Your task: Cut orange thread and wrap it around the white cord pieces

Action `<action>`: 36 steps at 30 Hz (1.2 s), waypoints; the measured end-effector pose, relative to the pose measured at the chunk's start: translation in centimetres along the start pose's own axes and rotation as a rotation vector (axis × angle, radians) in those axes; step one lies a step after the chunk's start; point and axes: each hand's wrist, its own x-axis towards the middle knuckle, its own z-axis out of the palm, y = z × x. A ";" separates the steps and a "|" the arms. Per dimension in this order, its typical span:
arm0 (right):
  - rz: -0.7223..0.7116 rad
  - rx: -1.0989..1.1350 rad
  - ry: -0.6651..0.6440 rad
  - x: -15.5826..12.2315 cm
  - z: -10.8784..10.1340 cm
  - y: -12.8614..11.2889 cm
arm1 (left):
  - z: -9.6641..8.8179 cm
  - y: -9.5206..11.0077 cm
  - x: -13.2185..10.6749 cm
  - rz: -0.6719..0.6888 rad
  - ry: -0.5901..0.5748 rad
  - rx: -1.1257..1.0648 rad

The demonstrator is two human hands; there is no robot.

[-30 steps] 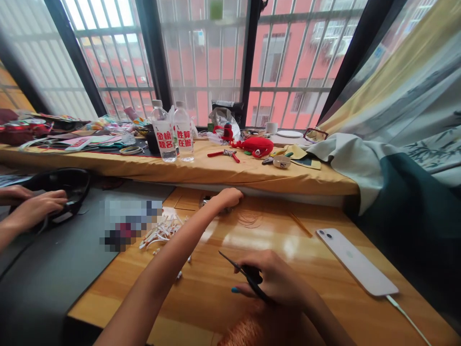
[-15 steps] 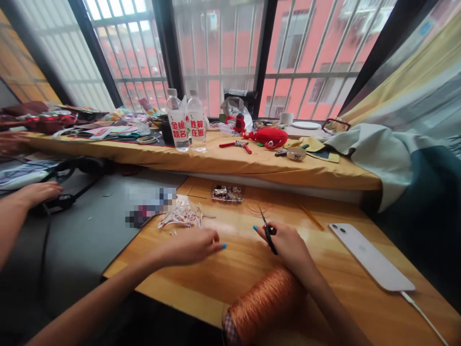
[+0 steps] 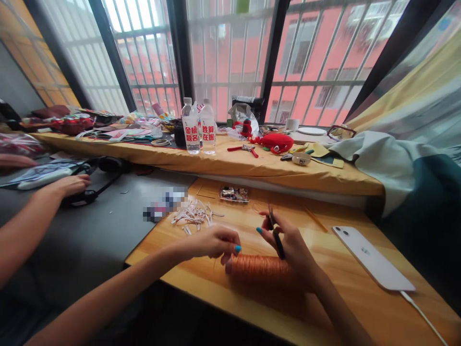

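A spool of shiny orange thread (image 3: 259, 268) lies on its side on the wooden table, its right end hidden behind my right wrist. My left hand (image 3: 220, 241) is closed in a pinch at the spool's left end, with a faint strand of thread showing just below the fingers. Dark-handled scissors (image 3: 278, 240) sit in my right hand (image 3: 290, 242), above the spool, blades pointing up and away. Whether the blades are apart is hard to make out. To the left of my left hand is a pile of short white strips (image 3: 194, 214).
Behind the hands stands a clear box of small parts (image 3: 234, 194). A white phone (image 3: 370, 257) with a cable and a thin stick (image 3: 316, 218) lie right. The raised ledge holds two bottles (image 3: 200, 129) and red-handled pliers (image 3: 245, 150). Another person's hand (image 3: 74, 185) is over headphones (image 3: 113, 166).
My left hand has moved right to the end of the spool, which now lies more level and farther up the table. My right hand still holds the scissors, now turned more upright.
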 end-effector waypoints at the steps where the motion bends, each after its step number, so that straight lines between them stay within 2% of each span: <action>1: -0.037 0.055 -0.086 -0.2 -0.1 -0.2 | -0.6 0.4 0.0 0.021 0.053 -0.018; 3: -0.139 0.075 -0.246 -0.4 -0.2 -0.5 | -1.6 1.0 0.1 0.070 0.133 -0.057; 5: -0.217 0.021 -0.334 -0.2 0.0 -0.5 | -2.2 1.2 0.1 0.112 0.168 -0.086; 7: -0.245 -0.049 -0.326 0.6 0.5 -0.3 | -2.5 1.3 0.1 0.145 0.191 -0.115; 11: -0.224 -0.115 -0.227 2.0 1.6 1.0 | -2.5 1.3 -0.3 0.247 0.254 -0.257; 15: -0.157 -0.100 -0.270 2.0 2.5 2.1 | -2.5 1.3 -0.9 0.327 0.254 -0.326; 18: -0.087 -0.100 -0.269 1.9 2.4 2.4 | -2.5 1.5 -1.3 0.364 0.229 -0.348; 20: -0.089 -0.011 -0.357 2.1 1.8 2.5 | -2.6 1.7 -1.4 0.398 0.242 -0.370; 22: -0.112 0.170 -0.519 2.5 1.1 2.6 | -2.8 1.9 -1.4 0.427 0.276 -0.378; 24: -0.105 0.323 -0.617 2.8 0.6 2.7 | -3.2 2.3 -1.4 0.434 0.323 -0.364; 26: -0.111 0.352 -0.589 2.8 0.4 2.7 | -3.5 2.6 -1.0 0.426 0.362 -0.342; 30: -0.191 0.190 -0.403 2.3 0.8 2.5 | -3.5 2.3 0.7 0.438 0.501 -0.261; 33: -0.205 0.131 -0.296 1.8 1.1 2.5 | -2.7 0.6 3.1 0.463 0.696 -0.225; 36: -0.228 0.109 -0.205 1.6 1.1 3.0 | -1.4 -1.8 5.6 0.361 0.867 -0.252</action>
